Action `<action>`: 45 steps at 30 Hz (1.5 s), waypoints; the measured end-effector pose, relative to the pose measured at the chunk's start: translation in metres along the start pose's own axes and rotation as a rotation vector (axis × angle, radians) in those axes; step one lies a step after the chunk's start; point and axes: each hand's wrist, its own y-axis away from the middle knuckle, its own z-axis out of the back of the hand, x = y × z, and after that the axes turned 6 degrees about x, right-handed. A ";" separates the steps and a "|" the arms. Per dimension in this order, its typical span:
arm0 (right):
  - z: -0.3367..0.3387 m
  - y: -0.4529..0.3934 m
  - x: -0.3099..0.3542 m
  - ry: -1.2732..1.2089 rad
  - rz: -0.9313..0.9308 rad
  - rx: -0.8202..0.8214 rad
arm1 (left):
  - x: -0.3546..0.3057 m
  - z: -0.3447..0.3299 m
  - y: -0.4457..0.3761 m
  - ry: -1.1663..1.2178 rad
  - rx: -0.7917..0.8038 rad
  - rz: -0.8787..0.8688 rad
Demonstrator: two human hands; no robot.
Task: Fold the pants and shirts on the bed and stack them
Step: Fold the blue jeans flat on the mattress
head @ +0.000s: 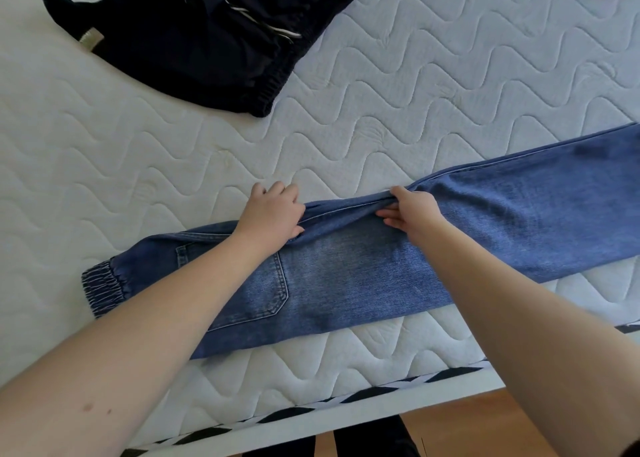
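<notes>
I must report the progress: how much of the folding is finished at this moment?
Done: the black pants lie folded on the mattress. In hand: the left hand and right hand grip the far edge of the blue jeans, laid out lengthwise. Left: folding the jeans shorter, stacking, and any shirts, not clearly visible.

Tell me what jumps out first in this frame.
The blue jeans stretch across the near edge of the white quilted mattress, with the left hand and right hand gripping the far edge at the crotch. A dark folded garment lies at top left.
</notes>
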 end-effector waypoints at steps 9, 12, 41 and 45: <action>0.002 0.004 0.000 0.019 0.023 0.011 | -0.016 0.017 -0.014 -0.099 0.105 0.019; 0.002 0.006 -0.002 0.023 0.038 0.023 | -0.001 0.027 -0.021 0.006 0.124 -0.143; -0.071 0.044 0.002 1.040 0.905 0.172 | 0.040 0.000 0.004 1.043 0.126 0.174; -0.069 0.043 0.003 1.012 0.862 0.205 | 0.051 -0.017 0.019 0.973 0.131 0.142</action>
